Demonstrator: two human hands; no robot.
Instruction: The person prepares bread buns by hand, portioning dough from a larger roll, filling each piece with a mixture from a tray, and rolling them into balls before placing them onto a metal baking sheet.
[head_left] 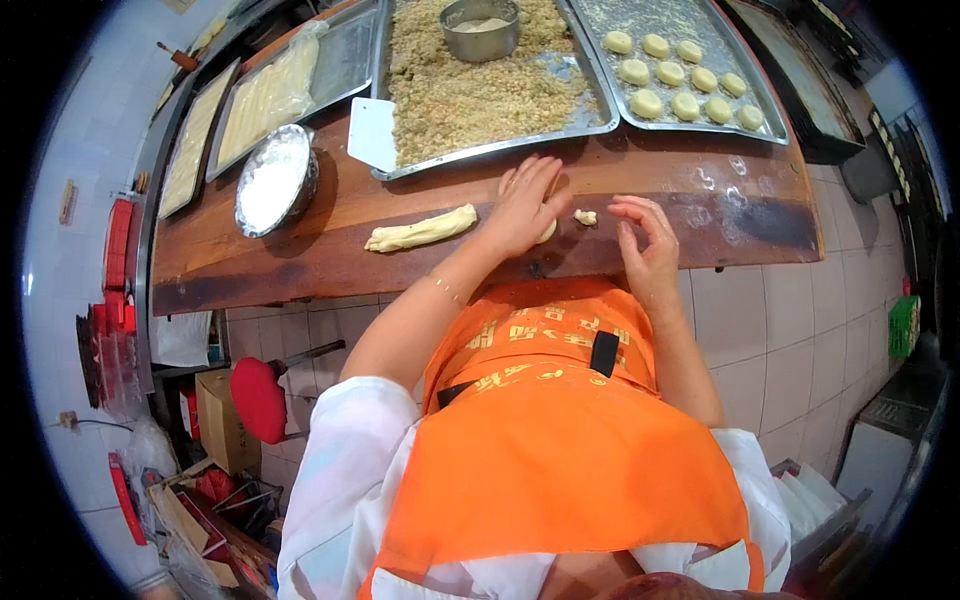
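Note:
My left hand [528, 207] lies over the wooden table with its fingers stretched out, open. A small pale piece of dough [547, 232] peeks out from beside its palm, mostly hidden by the hand. Between my two hands sits a tiny dough scrap [586, 217]. To the right of it, my right hand [650, 243] is raised, thumb apart from the slightly bent fingers, with nothing visible in it. A longer rope of dough [421, 229] rests on the table to the left of my left wrist.
Beyond my hands, a metal tray [500, 146] holds crumbly filling, a round metal tin [480, 40] and a white scraper [372, 133]. Rounds of dough [670, 73] sit on the right tray [765, 128]. At left stand a bowl of white flour [273, 180] and trays with dough strips [268, 92].

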